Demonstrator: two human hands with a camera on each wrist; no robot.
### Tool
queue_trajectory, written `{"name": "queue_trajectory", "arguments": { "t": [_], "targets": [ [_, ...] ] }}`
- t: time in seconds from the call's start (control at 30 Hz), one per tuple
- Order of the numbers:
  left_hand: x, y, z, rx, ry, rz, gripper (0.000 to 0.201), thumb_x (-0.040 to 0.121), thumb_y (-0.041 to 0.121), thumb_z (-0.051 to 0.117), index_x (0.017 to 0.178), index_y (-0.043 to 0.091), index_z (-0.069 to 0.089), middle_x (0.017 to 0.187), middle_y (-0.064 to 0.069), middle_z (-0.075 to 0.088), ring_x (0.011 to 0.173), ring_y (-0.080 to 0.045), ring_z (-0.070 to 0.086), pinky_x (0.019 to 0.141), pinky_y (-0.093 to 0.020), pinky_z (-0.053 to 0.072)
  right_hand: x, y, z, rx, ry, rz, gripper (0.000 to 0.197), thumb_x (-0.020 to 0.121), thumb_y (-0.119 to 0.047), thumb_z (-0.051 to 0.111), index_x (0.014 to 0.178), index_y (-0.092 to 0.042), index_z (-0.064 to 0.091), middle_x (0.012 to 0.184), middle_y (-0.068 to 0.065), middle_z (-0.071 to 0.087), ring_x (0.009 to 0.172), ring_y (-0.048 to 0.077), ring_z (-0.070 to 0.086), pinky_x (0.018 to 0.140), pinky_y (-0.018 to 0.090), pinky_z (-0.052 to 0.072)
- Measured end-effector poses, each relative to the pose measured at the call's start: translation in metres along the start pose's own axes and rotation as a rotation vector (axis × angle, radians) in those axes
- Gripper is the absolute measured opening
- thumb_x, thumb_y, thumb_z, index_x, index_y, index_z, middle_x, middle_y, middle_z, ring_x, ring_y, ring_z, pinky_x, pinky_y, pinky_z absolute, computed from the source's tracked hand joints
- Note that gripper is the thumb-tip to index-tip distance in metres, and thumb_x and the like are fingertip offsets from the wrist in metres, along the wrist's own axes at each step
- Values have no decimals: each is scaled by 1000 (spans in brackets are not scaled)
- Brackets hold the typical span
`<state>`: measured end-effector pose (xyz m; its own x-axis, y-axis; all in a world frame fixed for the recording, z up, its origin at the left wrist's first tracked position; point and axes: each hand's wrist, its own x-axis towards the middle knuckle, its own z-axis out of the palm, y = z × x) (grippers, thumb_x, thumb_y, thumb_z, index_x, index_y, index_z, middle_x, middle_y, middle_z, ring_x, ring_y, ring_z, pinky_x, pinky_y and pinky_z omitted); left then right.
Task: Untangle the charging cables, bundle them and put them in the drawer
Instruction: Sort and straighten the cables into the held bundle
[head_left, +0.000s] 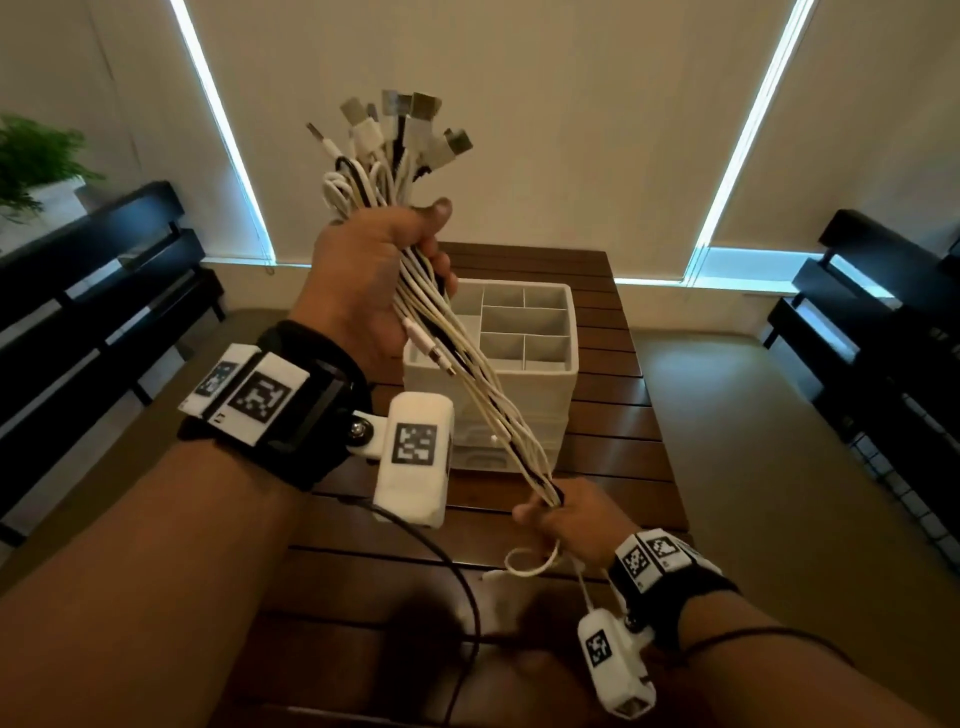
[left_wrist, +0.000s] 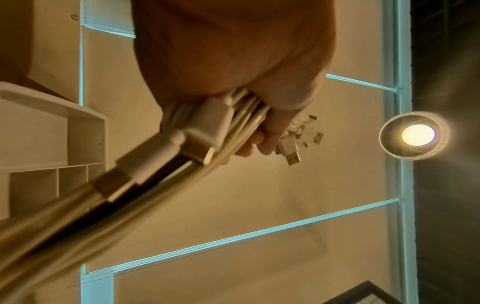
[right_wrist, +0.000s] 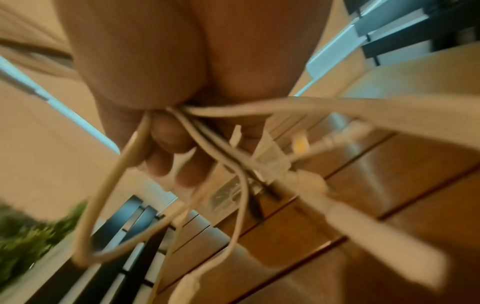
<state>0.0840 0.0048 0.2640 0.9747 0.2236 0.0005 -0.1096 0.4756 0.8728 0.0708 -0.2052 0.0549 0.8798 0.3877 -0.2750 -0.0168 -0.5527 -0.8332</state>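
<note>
Head view: a bundle of charging cables (head_left: 470, 384), mostly white with a few black strands, stretched on a slant between two hands above a slatted wooden table (head_left: 613, 441). The left hand (head_left: 363, 275), raised and on the far side, has its grip clamped round the upper part of the bundle, thumb and fingers curled about the strands. Above this grip the USB plugs (head_left: 400, 124) fan out upward; below it the cables run down and to the right, toward the near side. The right hand (head_left: 569, 514), low and near, has its grip closed on the lower end of the bundle. Beneath this grip a loose white loop (head_left: 530, 564) and a few short tails hang free.

Behind the stretched span stands a white drawer organiser (head_left: 563, 382) on the table, its top tray divided into compartments; the cables pass in front of it without touching it.

Left wrist view: the left hand (left_wrist: 233, 61) wrapped round the cables (left_wrist: 130, 195), plugs (left_wrist: 298, 144) projecting past the fingers.

Right wrist view, blurred: the right hand (right_wrist: 168, 82) closed on the cable ends (right_wrist: 221, 156), with one loop drooping to the left.
</note>
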Motion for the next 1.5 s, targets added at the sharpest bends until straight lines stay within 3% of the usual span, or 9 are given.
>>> {"name": "queue_trajectory", "arguments": {
  "t": [0.13,0.3,0.53,0.63,0.73,1.1,1.2,1.33,1.5],
  "targets": [
    [-1,-2,5,17,6,-1,23,85,9,65,67,13,51,52,1,44,46,-13,48,50,-26,46,1,13,-5,-118,-79,-6,6,76,-11,71,73,-16,74,70,-1,72,71,11,69,79,34,57],
    [2,3,8,18,30,9,26,85,10,65,64,14,50,53,1,44,47,-14,48,52,-27,47,-3,32,-1,-370,-119,39,18,84,-8,61,92,-24,65,91,-10,60,81,2,57,68,14,45],
    [6,1,2,40,69,23,28,85,9,65,63,14,49,54,0,44,47,-14,49,53,-27,48,-3,61,-5,-641,58,125,32,88,-32,62,118,-23,56,117,3,49,109,25,55,91,35,48],
    [7,-4,-4,41,66,17,28,86,10,65,62,14,49,54,0,44,47,-13,49,53,-26,48,3,60,-9,-626,127,265,36,86,-50,61,108,-22,60,111,4,57,101,26,60,83,35,49],
    [7,-2,-10,27,60,10,29,87,12,63,61,15,50,52,3,45,48,-12,49,54,-26,47,4,51,-18,-701,52,306,21,90,-36,61,101,-18,66,94,2,69,93,23,67,70,28,48],
    [15,13,-27,8,71,-4,28,89,16,61,62,17,51,50,4,45,47,-10,50,57,-25,47,-3,42,-20,-879,-26,148,28,93,-27,55,119,-17,53,112,8,66,101,28,63,85,36,50],
    [17,6,-27,24,61,0,26,87,14,63,64,16,51,52,3,45,48,-11,50,56,-27,48,-2,44,-19,-731,-59,185,59,75,-32,77,125,-21,50,119,3,61,107,23,61,89,34,51],
    [18,-19,-25,98,59,4,28,85,11,65,61,12,49,50,-1,45,45,-16,49,53,-28,46,3,25,-23,-427,-159,93,137,39,-48,92,149,-36,12,151,-1,27,137,24,33,109,43,37],
    [10,-60,-23,200,55,79,21,80,3,70,65,9,56,48,-4,49,43,-21,50,47,-29,47,1,-59,-33,-24,-43,-222,115,53,-51,87,145,-44,18,153,-13,27,136,8,27,108,32,26]
  ]
}}
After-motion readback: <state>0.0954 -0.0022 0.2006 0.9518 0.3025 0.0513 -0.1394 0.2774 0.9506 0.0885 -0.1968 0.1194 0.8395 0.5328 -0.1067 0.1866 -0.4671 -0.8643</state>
